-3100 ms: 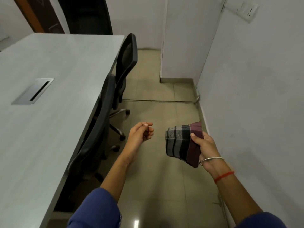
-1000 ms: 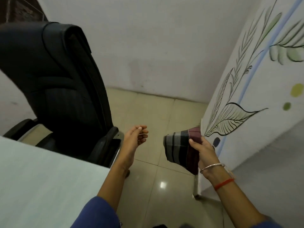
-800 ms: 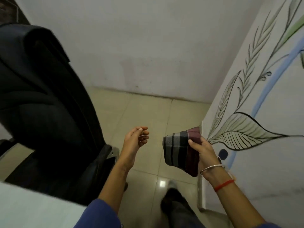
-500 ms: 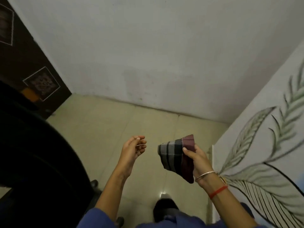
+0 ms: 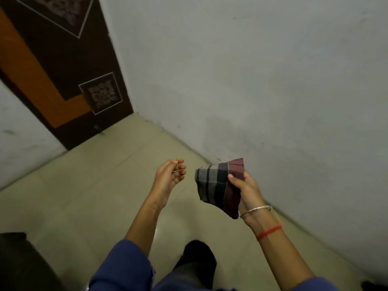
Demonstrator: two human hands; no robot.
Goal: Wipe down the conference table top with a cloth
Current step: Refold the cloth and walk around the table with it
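Right hand (image 5: 244, 190) fingers pinch folded plaid cloth (image 5: 218, 185), thumb on top. Left hand (image 5: 169, 177) just beside, apart, fingers loosely curled, empty.

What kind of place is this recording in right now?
Likely a corner of an indoor room, perhaps an office: tiled floor, plain pale walls, and a dark brown and orange door.

Dark brown door with orange band (image 5: 63, 66) is set at left | beige tiled floor (image 5: 84, 185) is bounded by plain white wall (image 5: 252, 80)
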